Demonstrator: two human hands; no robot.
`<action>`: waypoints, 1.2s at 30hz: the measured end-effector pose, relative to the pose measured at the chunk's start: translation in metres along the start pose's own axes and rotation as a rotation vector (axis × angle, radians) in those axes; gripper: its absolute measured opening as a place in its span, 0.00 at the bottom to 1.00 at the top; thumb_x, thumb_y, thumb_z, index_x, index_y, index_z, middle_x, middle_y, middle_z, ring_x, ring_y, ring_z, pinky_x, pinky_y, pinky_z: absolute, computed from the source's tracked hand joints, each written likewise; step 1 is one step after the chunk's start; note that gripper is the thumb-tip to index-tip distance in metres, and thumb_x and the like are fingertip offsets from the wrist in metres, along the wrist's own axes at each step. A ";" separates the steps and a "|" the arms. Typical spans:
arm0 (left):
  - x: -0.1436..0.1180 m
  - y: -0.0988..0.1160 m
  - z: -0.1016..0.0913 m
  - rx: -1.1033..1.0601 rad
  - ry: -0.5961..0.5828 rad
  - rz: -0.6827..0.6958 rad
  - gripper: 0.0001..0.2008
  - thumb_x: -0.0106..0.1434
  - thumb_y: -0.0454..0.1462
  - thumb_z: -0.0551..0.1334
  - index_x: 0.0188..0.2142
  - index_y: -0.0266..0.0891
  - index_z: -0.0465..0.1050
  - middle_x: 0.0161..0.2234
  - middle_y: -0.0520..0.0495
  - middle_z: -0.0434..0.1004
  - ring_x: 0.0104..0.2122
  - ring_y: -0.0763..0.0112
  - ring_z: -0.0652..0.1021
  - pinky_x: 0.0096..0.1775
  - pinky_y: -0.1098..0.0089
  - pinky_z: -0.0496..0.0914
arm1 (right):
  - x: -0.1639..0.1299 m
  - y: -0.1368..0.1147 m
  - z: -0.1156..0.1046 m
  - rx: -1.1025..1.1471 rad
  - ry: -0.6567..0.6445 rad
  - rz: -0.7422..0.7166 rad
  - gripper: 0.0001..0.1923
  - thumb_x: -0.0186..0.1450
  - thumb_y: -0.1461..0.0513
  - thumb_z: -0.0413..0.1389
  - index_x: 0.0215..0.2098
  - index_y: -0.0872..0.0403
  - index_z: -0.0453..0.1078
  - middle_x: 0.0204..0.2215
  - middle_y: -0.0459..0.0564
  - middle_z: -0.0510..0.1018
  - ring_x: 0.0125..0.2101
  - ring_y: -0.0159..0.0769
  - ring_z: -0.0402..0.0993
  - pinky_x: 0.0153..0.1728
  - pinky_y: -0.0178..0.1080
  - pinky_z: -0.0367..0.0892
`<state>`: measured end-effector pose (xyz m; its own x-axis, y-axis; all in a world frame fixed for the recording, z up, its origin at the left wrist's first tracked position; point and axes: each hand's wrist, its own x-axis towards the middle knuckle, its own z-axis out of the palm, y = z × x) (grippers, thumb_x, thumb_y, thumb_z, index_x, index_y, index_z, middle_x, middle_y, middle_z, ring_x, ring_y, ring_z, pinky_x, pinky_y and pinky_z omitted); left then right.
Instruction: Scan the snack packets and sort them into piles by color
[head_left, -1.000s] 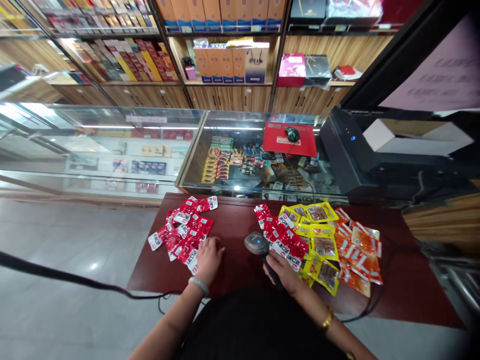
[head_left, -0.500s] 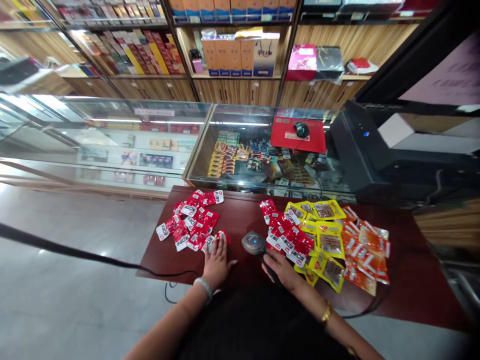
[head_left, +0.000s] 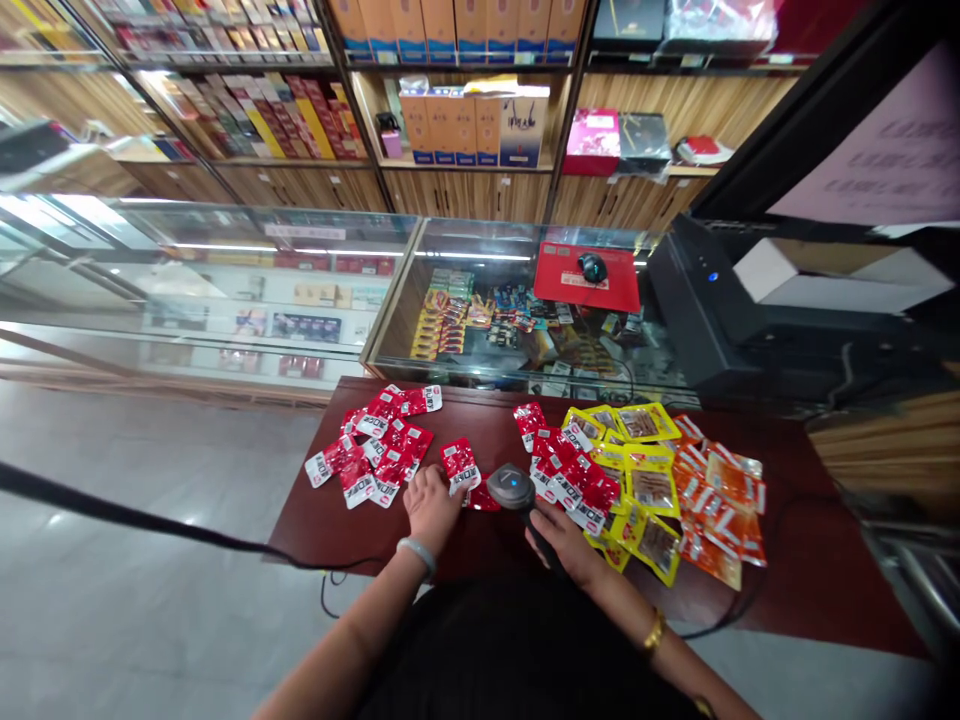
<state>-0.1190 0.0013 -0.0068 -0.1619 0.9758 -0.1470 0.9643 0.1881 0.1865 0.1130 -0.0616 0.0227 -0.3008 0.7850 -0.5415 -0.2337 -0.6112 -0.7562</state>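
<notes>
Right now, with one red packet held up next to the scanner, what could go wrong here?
1. The left hand holds a red packet close to a second red packet lying under the scanner, so the wrong one may be read.
2. The right hand grips the scanner beside the mixed pile; a nudge could scatter it.
3. The black cable hangs off the table edge and may snag.

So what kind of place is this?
Most likely a small shop's counter. Behind the table stand glass display cases of packaged goods and stocked shelves, and the right hand holds a barcode scanner.
</notes>
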 end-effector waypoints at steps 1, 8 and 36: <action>0.003 0.003 0.001 0.023 -0.015 -0.028 0.30 0.60 0.57 0.56 0.49 0.36 0.65 0.48 0.37 0.69 0.50 0.51 0.68 0.51 0.55 0.61 | 0.000 0.000 -0.001 -0.001 -0.001 -0.001 0.22 0.62 0.43 0.55 0.38 0.52 0.63 0.14 0.35 0.62 0.11 0.23 0.52 0.11 0.27 0.47; 0.021 0.022 0.006 0.035 -0.138 0.024 0.21 0.60 0.51 0.59 0.44 0.38 0.68 0.47 0.39 0.71 0.50 0.53 0.68 0.48 0.60 0.59 | -0.004 -0.010 0.001 -0.021 0.046 0.004 0.23 0.60 0.42 0.56 0.37 0.51 0.63 0.14 0.35 0.62 0.12 0.24 0.52 0.12 0.28 0.48; 0.028 0.087 0.001 -0.664 -0.493 0.384 0.21 0.57 0.32 0.61 0.51 0.42 0.68 0.50 0.44 0.75 0.50 0.64 0.73 0.53 0.64 0.64 | -0.011 -0.016 -0.019 0.072 0.190 -0.051 0.23 0.59 0.41 0.56 0.36 0.51 0.65 0.17 0.38 0.65 0.14 0.26 0.56 0.14 0.30 0.51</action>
<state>-0.0392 0.0446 0.0042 0.4004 0.8552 -0.3290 0.5896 0.0344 0.8070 0.1377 -0.0586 0.0336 -0.1086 0.8157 -0.5681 -0.3118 -0.5706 -0.7597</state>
